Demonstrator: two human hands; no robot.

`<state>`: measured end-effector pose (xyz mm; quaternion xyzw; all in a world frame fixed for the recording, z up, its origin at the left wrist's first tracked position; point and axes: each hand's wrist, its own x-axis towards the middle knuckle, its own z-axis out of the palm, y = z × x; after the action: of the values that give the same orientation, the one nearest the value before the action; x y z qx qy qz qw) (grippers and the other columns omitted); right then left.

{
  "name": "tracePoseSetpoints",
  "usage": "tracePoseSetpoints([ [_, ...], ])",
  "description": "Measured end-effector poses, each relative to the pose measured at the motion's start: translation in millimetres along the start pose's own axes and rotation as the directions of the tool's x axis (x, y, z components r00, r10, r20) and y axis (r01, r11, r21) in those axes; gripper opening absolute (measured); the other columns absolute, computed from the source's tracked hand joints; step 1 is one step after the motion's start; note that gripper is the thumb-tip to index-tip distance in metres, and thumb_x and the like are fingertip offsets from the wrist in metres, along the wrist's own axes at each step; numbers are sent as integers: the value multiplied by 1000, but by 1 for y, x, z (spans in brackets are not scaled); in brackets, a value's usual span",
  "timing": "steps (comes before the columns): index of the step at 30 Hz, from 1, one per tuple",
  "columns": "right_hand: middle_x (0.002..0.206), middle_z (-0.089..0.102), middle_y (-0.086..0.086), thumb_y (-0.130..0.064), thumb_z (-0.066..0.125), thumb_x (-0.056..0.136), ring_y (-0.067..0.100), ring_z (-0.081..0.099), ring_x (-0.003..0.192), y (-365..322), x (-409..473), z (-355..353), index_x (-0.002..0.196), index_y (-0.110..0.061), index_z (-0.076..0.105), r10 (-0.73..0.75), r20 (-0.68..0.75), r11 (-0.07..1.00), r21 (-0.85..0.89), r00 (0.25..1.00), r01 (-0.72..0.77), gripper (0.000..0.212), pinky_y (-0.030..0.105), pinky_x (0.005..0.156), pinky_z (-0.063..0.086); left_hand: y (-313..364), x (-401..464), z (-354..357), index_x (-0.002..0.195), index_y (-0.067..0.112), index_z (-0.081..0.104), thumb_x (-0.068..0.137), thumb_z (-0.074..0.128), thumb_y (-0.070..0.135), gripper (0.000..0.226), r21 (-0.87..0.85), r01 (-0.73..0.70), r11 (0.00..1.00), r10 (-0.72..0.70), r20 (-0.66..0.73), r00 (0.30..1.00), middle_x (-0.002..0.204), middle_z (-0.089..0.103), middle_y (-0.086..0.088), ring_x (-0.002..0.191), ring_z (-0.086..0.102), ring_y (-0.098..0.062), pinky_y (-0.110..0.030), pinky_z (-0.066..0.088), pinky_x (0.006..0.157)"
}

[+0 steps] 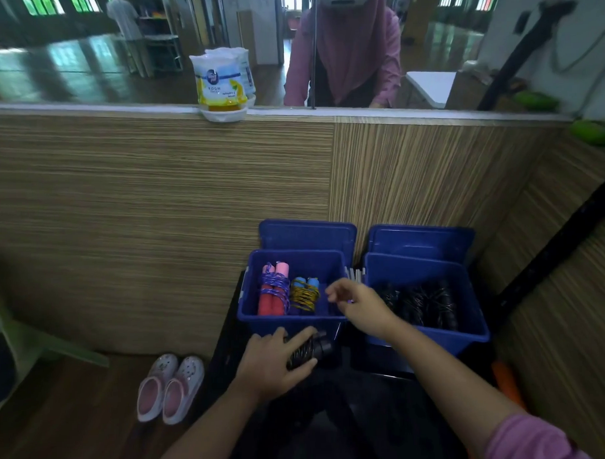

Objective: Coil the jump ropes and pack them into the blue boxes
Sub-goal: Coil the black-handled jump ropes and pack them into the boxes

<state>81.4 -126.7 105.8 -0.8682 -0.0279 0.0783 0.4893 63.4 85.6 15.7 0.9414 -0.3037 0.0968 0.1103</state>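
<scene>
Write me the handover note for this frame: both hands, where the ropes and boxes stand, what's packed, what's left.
Left hand: shut on a coiled black rope, held just in front of the left blue box.
Right hand: fingers loosely open above the gap between the boxes; whether it pinches anything is unclear.
Done: left box holds a red-and-pink-handled rope and a blue-handled rope, both coiled; right blue box holds coiled black ropes.
Left: pack the held rope, probably with the other black ones. Lids stand open behind.
</scene>
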Motion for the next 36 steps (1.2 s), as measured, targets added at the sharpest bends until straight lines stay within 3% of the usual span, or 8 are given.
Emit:
tracePoseSetpoints([
  [5, 140, 45, -6, -3, 36, 98, 9, 40, 129, 26, -5, 16, 126, -10, 60, 140, 249, 983, 78, 958, -164, 37, 10, 97, 32, -4, -5, -3, 134, 42, 42, 83, 45, 66, 56, 31, -224, 974, 226, -59, 972, 84, 60, 2, 63, 59, -14, -27, 45, 61],
  [8, 123, 56, -4, -14, 28, 100, 6, 54, 106, 27, -17, 21, 120, -6, 61, 213, 385, 897, 287, 898, -336, 39, 9, 78, 42, 0, -3, -10, 137, 42, 40, 89, 40, 66, 54, -63, -250, 966, 245, -83, 966, 89, 59, 3, 69, 58, -13, -27, 44, 63],
  [13, 72, 56, 6, -21, 30, 101, 18, 52, 68, 26, -23, 36, 86, -9, 56, 276, 239, 608, 707, 931, -362, 33, 31, 69, 47, 9, 7, -30, 139, 48, 33, 88, 44, 64, 54, -367, -52, 929, -9, -162, 987, 96, 60, 9, 79, 62, -10, -30, 49, 71],
  [20, 52, 48, 3, -16, 42, 101, 13, 51, 45, 15, -38, 75, 87, -8, 52, 249, 85, 893, 365, 965, -263, 19, 22, 53, 49, 8, 27, -37, 137, 49, 36, 79, 33, 72, 62, -480, 403, 779, -538, -183, 822, 120, 61, 12, 105, 60, -11, -30, 48, 81],
  [27, 91, 68, 10, -24, 49, 95, 23, 66, 82, -8, -53, 84, 102, -11, 59, 45, -29, 965, -257, 999, -51, 18, 31, 73, 51, 4, 41, -32, 140, 48, 30, 89, 37, 64, 54, -372, 668, 645, -745, -112, 657, 113, 58, -6, 96, 62, -27, -37, 47, 78],
  [30, 88, 67, 13, -22, 52, 93, 27, 64, 79, -22, -53, 71, 100, -10, 54, -86, -30, 942, -327, 996, 72, 15, 33, 70, 50, 3, 39, -28, 144, 49, 23, 88, 30, 68, 59, -72, 645, 760, -649, -69, 757, 107, 54, -8, 88, 62, -27, -36, 47, 75],
  [33, 64, 63, 6, -13, 54, 91, 17, 66, 53, -41, -55, 52, 100, -15, 47, -106, 33, 987, -120, 994, 109, 12, 29, 56, 55, 5, 30, -26, 145, 54, 14, 83, 8, 72, 65, 85, 522, 849, -524, -2, 852, 106, 52, -6, 90, 63, -26, -36, 44, 76],
  [36, 65, 65, 8, -11, 57, 90, 26, 71, 61, -49, -46, 33, 91, -13, 57, -56, 56, 989, 138, 997, 48, 2, 42, 64, 60, 10, 22, -25, 144, 53, 22, 76, -7, 67, 75, 160, 412, 897, -421, 24, 907, 110, 52, -8, 90, 62, -29, -37, 39, 75],
])
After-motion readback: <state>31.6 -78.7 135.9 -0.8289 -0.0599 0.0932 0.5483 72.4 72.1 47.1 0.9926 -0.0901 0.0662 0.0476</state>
